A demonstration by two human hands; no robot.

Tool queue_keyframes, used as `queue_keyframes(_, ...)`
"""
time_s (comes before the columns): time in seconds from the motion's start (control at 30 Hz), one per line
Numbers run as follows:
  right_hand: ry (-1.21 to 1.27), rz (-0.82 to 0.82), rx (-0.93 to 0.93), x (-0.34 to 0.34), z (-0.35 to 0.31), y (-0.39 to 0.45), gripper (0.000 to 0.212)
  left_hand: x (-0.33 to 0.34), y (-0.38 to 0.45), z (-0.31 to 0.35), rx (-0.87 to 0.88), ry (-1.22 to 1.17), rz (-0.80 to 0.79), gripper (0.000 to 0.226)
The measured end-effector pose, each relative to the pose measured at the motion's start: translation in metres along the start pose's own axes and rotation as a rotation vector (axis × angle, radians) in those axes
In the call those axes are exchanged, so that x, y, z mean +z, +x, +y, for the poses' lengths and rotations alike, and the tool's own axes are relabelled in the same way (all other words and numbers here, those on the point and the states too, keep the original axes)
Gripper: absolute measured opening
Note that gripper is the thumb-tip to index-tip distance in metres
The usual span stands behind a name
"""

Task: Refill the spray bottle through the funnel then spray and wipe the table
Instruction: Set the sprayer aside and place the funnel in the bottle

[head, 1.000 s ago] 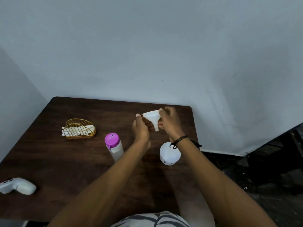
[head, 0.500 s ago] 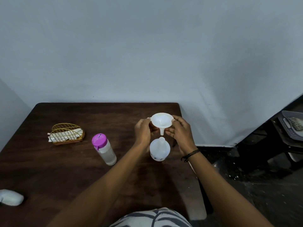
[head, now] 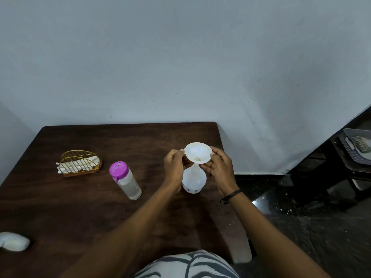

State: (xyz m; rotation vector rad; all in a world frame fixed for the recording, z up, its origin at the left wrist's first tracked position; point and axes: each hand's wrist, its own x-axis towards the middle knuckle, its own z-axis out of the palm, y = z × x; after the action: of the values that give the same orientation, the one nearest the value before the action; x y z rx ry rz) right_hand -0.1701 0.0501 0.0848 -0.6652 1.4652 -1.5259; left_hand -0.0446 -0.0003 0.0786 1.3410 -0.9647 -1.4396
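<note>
A white funnel (head: pixel 198 152) stands upright with its spout in the neck of a round white bottle (head: pixel 194 181) on the dark wooden table (head: pixel 80 207). My left hand (head: pixel 174 165) pinches the funnel's left rim, and my right hand (head: pixel 218 165) pinches its right rim. A clear bottle with a pink cap (head: pixel 124 179), holding clear liquid, stands to the left of my hands. The white spray head (head: pixel 14 241) lies at the table's near left edge, partly cut off by the frame.
A gold wire holder with folded white cloths (head: pixel 80 164) sits at the back left of the table. The wall runs right behind the table. Dark floor and a dark stand with a grey tray (head: pixel 357 147) lie to the right.
The funnel has turned upright and come down from above the bottle until its spout sits in the neck. Both hands came down with it. The camera view has shifted right.
</note>
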Motion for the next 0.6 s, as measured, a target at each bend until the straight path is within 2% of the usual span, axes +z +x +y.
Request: queue_keyframes(0.6,-0.14,0.04,0.005,-0.009,0.024,0.003,0.022,-0.009,-0.009,-0.019,-0.015,0.035,-0.014,0.034)
